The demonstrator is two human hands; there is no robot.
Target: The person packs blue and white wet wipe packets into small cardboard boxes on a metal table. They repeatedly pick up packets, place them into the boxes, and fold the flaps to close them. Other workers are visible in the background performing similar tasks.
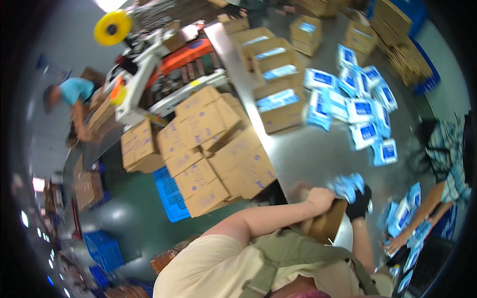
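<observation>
Wearer's hands at work at the near edge of a metal surface. One brown cardboard box is between the hands, close against the torso. Ahead lie about a dozen blue-and-white packets, loosely heaped. Four open cartons form a row to the left of the heap, each with packets inside; two further cartons stand beyond. The printed boxes at left overlap too much for an exact count.

Left hand: bare, the forearm crossing the body from the left, fingers bent at the box's upper edge; whether they grip it cannot be told. Right hand: black-gloved, raised beside the box on its right. A light-blue form lies at its fingers, too blurred to identify; their closure cannot be determined.

Markings: the packets bear white labels with dark-blue panels; the boxes at left carry small blue print, illegible here. At right, a co-worker's hand is among further packets.
</observation>
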